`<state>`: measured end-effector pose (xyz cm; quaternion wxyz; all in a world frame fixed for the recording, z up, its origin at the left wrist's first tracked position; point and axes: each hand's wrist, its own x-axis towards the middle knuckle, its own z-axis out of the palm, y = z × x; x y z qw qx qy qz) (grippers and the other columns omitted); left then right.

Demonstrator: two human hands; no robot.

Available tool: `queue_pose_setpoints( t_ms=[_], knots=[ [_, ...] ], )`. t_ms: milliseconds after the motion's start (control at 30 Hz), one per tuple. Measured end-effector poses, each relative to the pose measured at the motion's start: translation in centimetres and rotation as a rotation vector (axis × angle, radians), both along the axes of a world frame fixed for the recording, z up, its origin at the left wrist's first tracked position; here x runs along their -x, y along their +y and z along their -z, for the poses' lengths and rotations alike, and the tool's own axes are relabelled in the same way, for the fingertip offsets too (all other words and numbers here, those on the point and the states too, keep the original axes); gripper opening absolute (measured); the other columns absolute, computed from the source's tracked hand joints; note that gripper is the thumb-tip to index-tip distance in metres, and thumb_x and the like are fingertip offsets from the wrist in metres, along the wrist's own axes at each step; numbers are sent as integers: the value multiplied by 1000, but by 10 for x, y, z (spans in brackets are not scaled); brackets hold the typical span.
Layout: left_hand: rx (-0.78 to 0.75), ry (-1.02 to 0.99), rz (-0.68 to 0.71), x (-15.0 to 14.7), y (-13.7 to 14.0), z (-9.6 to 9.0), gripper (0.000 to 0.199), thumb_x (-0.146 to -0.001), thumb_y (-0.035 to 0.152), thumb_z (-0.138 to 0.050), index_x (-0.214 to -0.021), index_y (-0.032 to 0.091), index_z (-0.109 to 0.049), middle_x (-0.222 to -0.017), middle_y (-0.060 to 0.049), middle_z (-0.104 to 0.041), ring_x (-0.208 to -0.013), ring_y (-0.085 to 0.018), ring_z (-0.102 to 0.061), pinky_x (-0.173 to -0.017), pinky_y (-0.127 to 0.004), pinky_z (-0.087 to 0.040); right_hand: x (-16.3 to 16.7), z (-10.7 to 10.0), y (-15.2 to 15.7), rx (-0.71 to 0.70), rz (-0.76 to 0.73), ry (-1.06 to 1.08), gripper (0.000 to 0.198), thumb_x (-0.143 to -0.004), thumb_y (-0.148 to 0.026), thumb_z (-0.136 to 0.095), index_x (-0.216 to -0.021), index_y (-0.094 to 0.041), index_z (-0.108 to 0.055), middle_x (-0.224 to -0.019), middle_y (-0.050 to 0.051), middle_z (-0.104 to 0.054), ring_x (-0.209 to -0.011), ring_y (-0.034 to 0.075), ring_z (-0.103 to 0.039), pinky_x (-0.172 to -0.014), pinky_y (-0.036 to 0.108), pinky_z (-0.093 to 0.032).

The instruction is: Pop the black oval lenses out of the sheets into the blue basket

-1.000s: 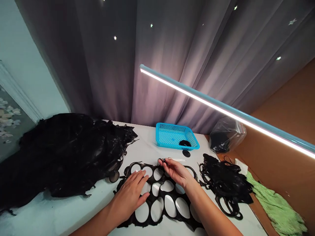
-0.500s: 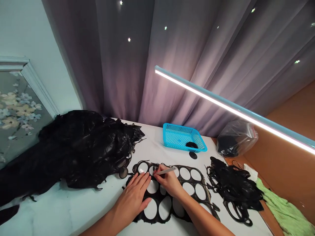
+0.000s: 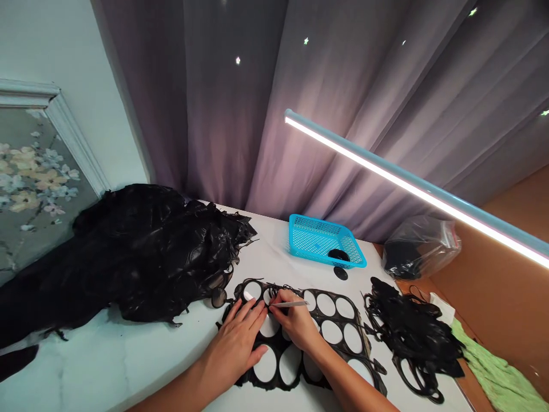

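A thin black rubbery sheet (image 3: 295,356) with several rows of large oval holes lies on the white table. My left hand (image 3: 235,342) rests flat on its left part, fingers spread, holding nothing. My right hand (image 3: 295,321) is closed on a slim pale-grey tool (image 3: 291,304), held like a pen near the sheet's upper edge. The tool's tip points left, close to my left fingertips, beside a small hole; whether it is a knife or tweezers I cannot tell. Thin black strands bunch just above my right fingers.
A large black sheet pile (image 3: 146,257) covers the left side. Behind the work stands a blue basket (image 3: 295,243), with black discs (image 3: 341,273) in and beside it. At right are black scraps (image 3: 418,337), a plastic bag (image 3: 422,246) and a green cloth (image 3: 493,366). A lamp bar (image 3: 407,180) hangs above.
The head view has turned slightly, so the scene sits a little further right. The tool in my right hand lies flatter than before. My left hand stays flat on the sheet.
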<state>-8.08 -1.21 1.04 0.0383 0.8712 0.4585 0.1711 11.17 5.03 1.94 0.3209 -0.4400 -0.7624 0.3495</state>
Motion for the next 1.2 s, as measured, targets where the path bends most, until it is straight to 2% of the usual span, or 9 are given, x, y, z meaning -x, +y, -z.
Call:
queue_pose_setpoints(
  t_ms=[167,267,433,567,700,800,867,1000,1200],
  knots=[
    [-4,-17,4,-1,0,1,59,-89,34,-59,-144,23,-40,-143,-8,-51,-135,-31,-42,-112,-52,-31,7,4,-8,-192,-51,-192,15,-86,-13,-51,-74,-22,-52,-80,4,-59,-76,21,-48,-69,32,-38],
    [-6,-22,0,0,0,2,56,-89,35,-59,-142,22,-43,-143,-7,-51,-134,-31,-43,-111,-53,-32,-8,0,7,-316,-46,-245,10,-85,-17,-50,-76,-23,-51,-82,6,-59,-77,23,-47,-71,34,-37],
    [-12,-53,12,2,-1,0,58,-90,34,-59,-144,24,-40,-143,-6,-51,-133,-30,-44,-110,-52,-34,-77,-12,57,-316,525,-148,20,-86,-29,-46,-67,-24,-44,-73,6,-59,-71,22,-50,-67,34,-38],
    [-3,-37,18,3,0,-3,59,-88,34,-61,-143,23,-42,-144,-6,-50,-134,-31,-43,-110,-53,-35,-94,-14,68,53,548,172,27,-76,-41,-65,-66,-22,-50,-77,6,-66,-70,21,-57,-57,29,-43],
    [-13,4,-12,4,0,-9,56,-87,34,-63,-138,20,-46,-144,-9,-49,-134,-32,-43,-107,-51,-39,-54,-17,57,535,360,618,30,-66,-38,-80,-71,-20,-57,-83,5,-68,-85,22,-65,-49,22,-46],
    [-29,29,-68,8,-4,-14,49,-88,33,-63,-133,18,-51,-136,-13,-56,-125,-32,-52,-105,-50,-42,-20,-21,51,782,212,807,31,-62,-30,-85,-71,-18,-58,-83,4,-68,-89,20,-68,-59,22,-53],
    [-28,38,-85,13,-7,-17,45,-88,32,-62,-130,17,-52,-130,-13,-61,-120,-31,-57,-105,-50,-42,-3,-21,46,856,110,845,30,-64,-28,-85,-70,-18,-57,-86,5,-69,-90,19,-68,-69,25,-54],
    [-45,22,-72,20,-14,-15,45,-88,29,-60,-131,18,-50,-133,-12,-59,-124,-29,-54,-107,-46,-40,18,-13,33,723,-60,698,30,-71,-30,-79,-69,-19,-52,-83,5,-68,-86,18,-65,-72,27,-48],
    [-80,31,-71,22,-16,-7,47,-87,28,-59,-132,16,-51,-136,-15,-57,-127,-29,-52,-108,-45,-38,33,-4,17,260,-154,240,20,-81,-24,-64,-68,-20,-49,-70,-2,-58,-69,15,-52,-64,26,-37]
  ],
)
